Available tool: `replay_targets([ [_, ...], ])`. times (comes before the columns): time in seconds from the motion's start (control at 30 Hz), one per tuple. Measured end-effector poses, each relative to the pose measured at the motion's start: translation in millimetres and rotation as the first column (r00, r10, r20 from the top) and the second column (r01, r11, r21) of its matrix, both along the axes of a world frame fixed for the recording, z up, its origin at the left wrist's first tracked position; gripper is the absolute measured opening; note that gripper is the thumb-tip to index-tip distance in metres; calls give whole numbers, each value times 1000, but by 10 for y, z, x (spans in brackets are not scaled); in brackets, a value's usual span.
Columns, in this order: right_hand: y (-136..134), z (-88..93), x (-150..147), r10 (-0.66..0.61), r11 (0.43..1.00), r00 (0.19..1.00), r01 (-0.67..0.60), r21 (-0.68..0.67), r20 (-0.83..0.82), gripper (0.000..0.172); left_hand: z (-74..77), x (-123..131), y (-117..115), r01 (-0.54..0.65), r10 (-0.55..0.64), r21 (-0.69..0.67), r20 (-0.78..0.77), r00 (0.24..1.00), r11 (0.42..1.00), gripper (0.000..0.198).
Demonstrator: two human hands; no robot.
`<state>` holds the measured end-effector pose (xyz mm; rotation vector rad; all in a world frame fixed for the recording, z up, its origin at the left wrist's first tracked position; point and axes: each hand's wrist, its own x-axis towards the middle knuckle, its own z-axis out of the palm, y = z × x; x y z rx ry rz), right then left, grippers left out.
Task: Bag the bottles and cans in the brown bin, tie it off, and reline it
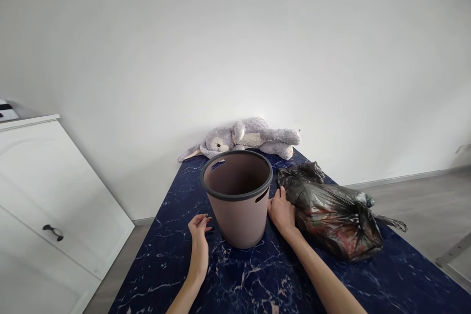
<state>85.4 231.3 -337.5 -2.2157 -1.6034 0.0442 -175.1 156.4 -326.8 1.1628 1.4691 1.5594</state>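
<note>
A mauve-brown bin point(241, 221) with a dark rim stands upright on the blue marbled table point(243, 282). No contents show in the part of its inside that is visible. Just left of the bin, my left hand point(200, 235) hovers with bent fingers apart and nothing in them. My right hand point(282, 210) is between the bin and a knotted black plastic bag point(331, 216). Its curled fingers are close to the bin's right side and the bag's left edge; what they hold, if anything, is hidden.
A grey plush rabbit point(253, 137) lies on its side at the table's far end, against the white wall. To the left stands a white cabinet point(47, 196) with a black handle. Grey floor shows on both sides of the table.
</note>
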Motion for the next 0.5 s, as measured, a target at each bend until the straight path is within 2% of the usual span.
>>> replay_targets([
  [0.1, -11, -50, 20, 27, 999, 1000, -28, 35, 12, 42, 20, 7, 0, -5, 5, -21, 4, 1000, 1000, 56],
  [0.23, -161, -141, 63, 134, 985, 990, -138, 101, 46, 41, 89, 29, -46, -32, 33, -66, 3, 999, 997, 57],
  [0.37, -446, -206, 97, 247, 953, 964, -259, 158, 93, 38, 155, 63, -167, -63, 61, -145, -15, 998, 987, 59],
  [0.5, -817, -257, 94, 330, 916, 936, -348, 200, 119, 46, 168, 56, -398, -80, 77, -232, -20, 997, 969, 58],
])
